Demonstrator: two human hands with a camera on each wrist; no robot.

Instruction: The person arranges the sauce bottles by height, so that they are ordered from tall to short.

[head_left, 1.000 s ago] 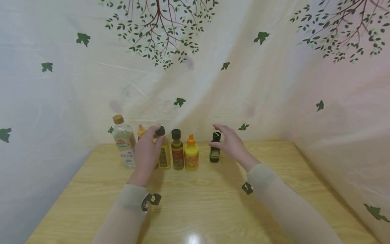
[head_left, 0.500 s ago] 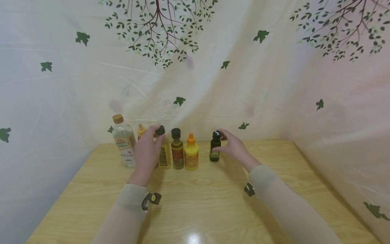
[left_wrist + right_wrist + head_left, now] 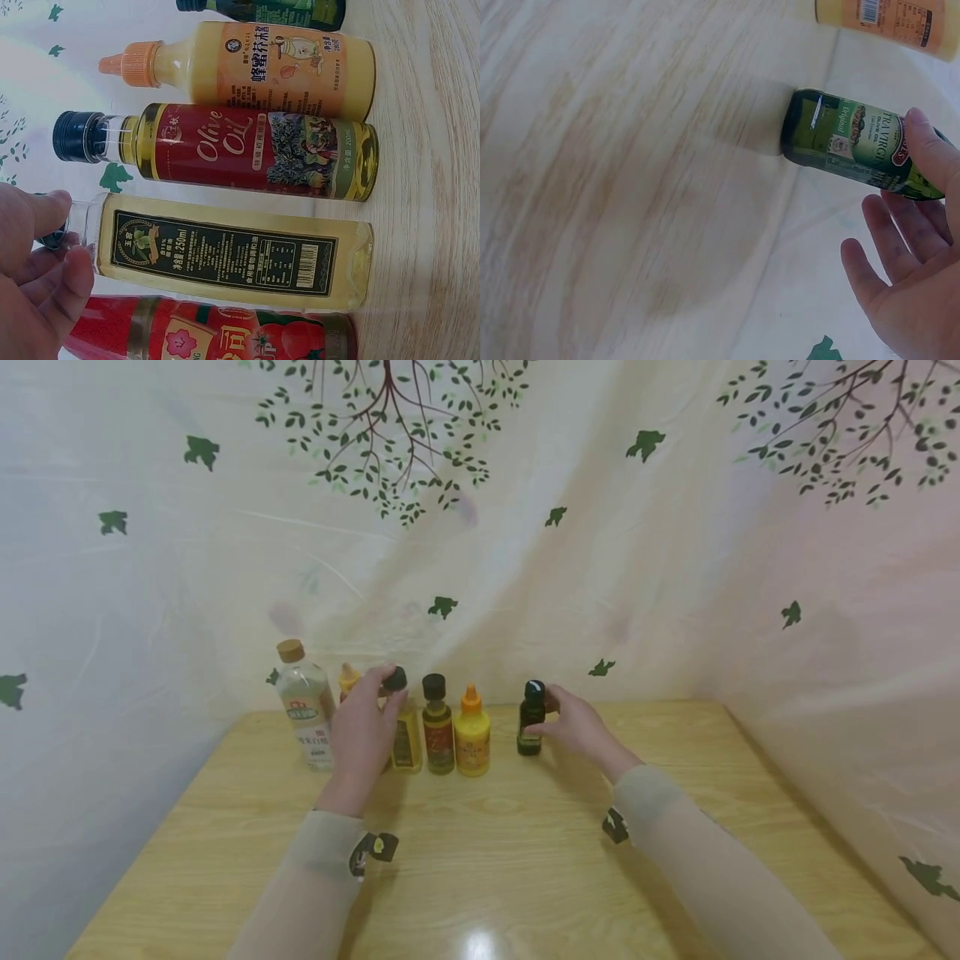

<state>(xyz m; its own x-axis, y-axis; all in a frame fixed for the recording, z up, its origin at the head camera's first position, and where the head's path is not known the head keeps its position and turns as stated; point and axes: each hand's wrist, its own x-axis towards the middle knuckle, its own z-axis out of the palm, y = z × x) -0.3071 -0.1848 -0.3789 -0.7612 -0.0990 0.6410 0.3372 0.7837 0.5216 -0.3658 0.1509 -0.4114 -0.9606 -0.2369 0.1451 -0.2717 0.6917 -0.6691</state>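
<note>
My left hand (image 3: 358, 739) pinches the neck, just under the black cap, of a flat bottle of pale yellow cooking oil (image 3: 232, 251) standing upright on the table. Toward the right, a small dark green olive oil bottle (image 3: 847, 139) also stands upright. The thumb and fingers of my right hand (image 3: 579, 728) hold its upper part. Between the two hands are a red-labelled olive oil bottle (image 3: 240, 150) and a yellow honey mustard squeeze bottle (image 3: 285, 71) with an orange nozzle. A red ketchup bottle (image 3: 225, 330) is mostly hidden behind my left hand in the head view.
At the left end of the row stands a tall clear bottle (image 3: 306, 718) with a brown cap. The wooden table (image 3: 480, 852) runs back to a pale leaf-patterned curtain (image 3: 480, 560) close behind the bottles.
My right hand, earlier spread around the green bottle, has lowered slightly and closed its thumb and fingers on it. The left hand keeps its grip on the cooking oil bottle, unmoved.
</note>
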